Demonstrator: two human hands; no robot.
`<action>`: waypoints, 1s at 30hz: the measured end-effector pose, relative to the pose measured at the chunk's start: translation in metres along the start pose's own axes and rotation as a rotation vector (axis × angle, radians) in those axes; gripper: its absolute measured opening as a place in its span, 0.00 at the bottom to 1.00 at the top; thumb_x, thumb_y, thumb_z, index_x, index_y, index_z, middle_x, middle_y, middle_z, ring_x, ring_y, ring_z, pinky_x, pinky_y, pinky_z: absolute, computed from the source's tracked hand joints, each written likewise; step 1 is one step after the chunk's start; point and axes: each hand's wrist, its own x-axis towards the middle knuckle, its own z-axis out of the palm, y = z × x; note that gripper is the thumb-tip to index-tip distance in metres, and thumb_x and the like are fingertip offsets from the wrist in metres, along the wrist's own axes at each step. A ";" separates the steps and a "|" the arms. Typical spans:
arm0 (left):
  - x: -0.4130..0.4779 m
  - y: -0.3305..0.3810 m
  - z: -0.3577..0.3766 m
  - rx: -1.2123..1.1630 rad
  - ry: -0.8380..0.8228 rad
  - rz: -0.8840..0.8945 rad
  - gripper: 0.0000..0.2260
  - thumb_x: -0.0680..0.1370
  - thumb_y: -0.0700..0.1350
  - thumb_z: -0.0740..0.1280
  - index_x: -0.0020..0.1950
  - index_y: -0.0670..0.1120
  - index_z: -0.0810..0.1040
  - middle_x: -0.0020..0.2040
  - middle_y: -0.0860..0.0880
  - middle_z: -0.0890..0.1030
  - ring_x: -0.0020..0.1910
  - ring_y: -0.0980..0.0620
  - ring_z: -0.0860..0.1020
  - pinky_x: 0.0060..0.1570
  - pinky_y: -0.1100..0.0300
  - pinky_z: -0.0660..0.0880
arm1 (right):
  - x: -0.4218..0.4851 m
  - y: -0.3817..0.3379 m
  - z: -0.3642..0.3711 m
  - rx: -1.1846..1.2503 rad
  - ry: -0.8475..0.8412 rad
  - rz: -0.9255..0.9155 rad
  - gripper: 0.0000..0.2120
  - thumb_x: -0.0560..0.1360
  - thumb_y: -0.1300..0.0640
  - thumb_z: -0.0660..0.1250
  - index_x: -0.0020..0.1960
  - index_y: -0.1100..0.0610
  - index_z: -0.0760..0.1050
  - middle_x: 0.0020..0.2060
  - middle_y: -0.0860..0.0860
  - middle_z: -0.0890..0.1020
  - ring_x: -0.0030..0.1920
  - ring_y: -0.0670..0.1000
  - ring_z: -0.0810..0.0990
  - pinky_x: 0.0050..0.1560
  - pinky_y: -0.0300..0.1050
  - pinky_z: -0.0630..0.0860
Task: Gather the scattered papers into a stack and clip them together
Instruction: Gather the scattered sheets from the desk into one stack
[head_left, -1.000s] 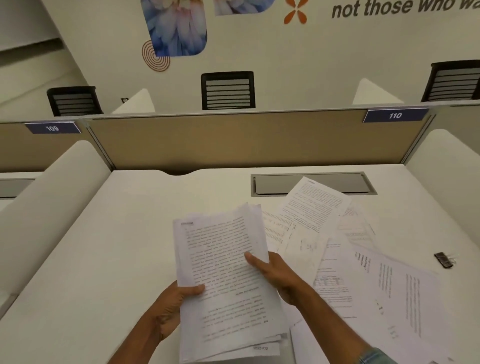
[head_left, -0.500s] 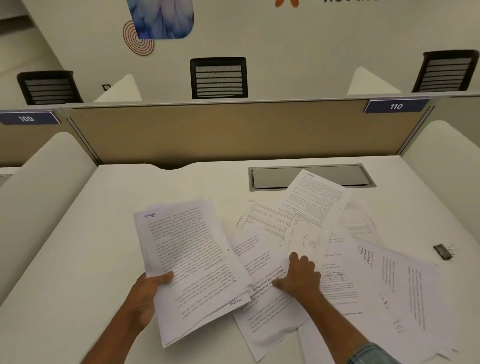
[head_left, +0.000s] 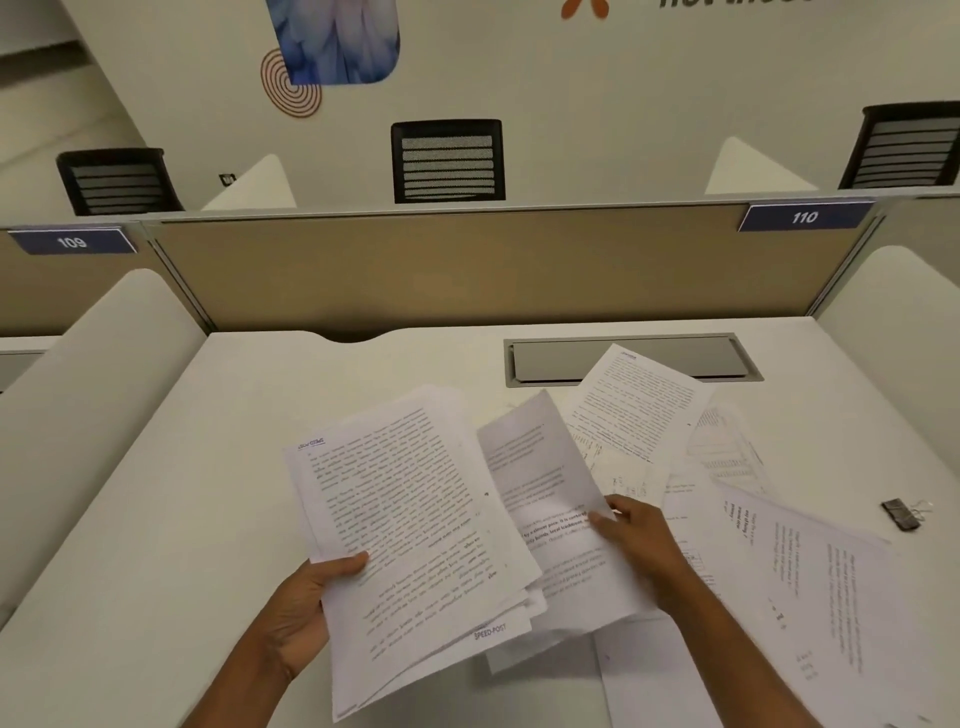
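Papers (head_left: 810, 582), white sheets printed with black text, lie scattered across a white worktop (head_left: 171, 519), and some are already gathered in a person's two bare hands. Nearest the camera, the left hand (head_left: 306, 608) grips a thick, uneven stack (head_left: 410, 525) by its lower left edge, thumb on top, lifting it tilted above the worktop. Just right of the stack, the right hand (head_left: 634, 540) pinches a single sheet (head_left: 545, 499) by its right edge, thumb on the printed face; this sheet is raised and its left side slips behind the stack. The two hands are apart, each closed on its own paper.

Right of the stack, more loose sheets overlap one another on the worktop, fanning towards the near right corner. Beyond the right hand, one sheet (head_left: 639, 405) lies angled, its far corner covering part of a grey recessed cable hatch (head_left: 675, 358). Well to the right of the stack, clear of the sheets, a small black binder clip (head_left: 901, 514) rests on the worktop.

Farther back, a tan divider panel (head_left: 467, 270) closes the worktop's far edge, carrying blue number tags reading 109 (head_left: 72, 241) and 110 (head_left: 804, 216). Behind it stand three dark mesh chair backs (head_left: 448, 161) against a pale wall.
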 end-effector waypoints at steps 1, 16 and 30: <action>-0.001 -0.003 0.006 0.007 -0.014 -0.011 0.22 0.72 0.32 0.70 0.67 0.40 0.80 0.63 0.37 0.84 0.55 0.37 0.86 0.53 0.41 0.83 | -0.001 -0.003 0.000 0.069 -0.041 0.013 0.07 0.78 0.57 0.72 0.55 0.56 0.84 0.46 0.53 0.90 0.44 0.56 0.90 0.45 0.52 0.86; 0.009 -0.031 0.040 0.030 0.008 -0.017 0.18 0.71 0.33 0.74 0.61 0.40 0.85 0.62 0.38 0.85 0.57 0.36 0.85 0.51 0.42 0.84 | -0.017 -0.015 0.036 0.237 -0.283 0.126 0.15 0.71 0.52 0.80 0.56 0.55 0.86 0.50 0.57 0.89 0.52 0.63 0.88 0.54 0.61 0.85; 0.031 -0.041 0.039 0.222 0.179 0.034 0.23 0.78 0.31 0.68 0.74 0.37 0.73 0.66 0.34 0.80 0.64 0.32 0.78 0.70 0.34 0.70 | 0.055 -0.010 0.003 -0.407 0.186 -0.055 0.16 0.77 0.55 0.74 0.63 0.56 0.77 0.56 0.56 0.83 0.54 0.55 0.82 0.54 0.48 0.79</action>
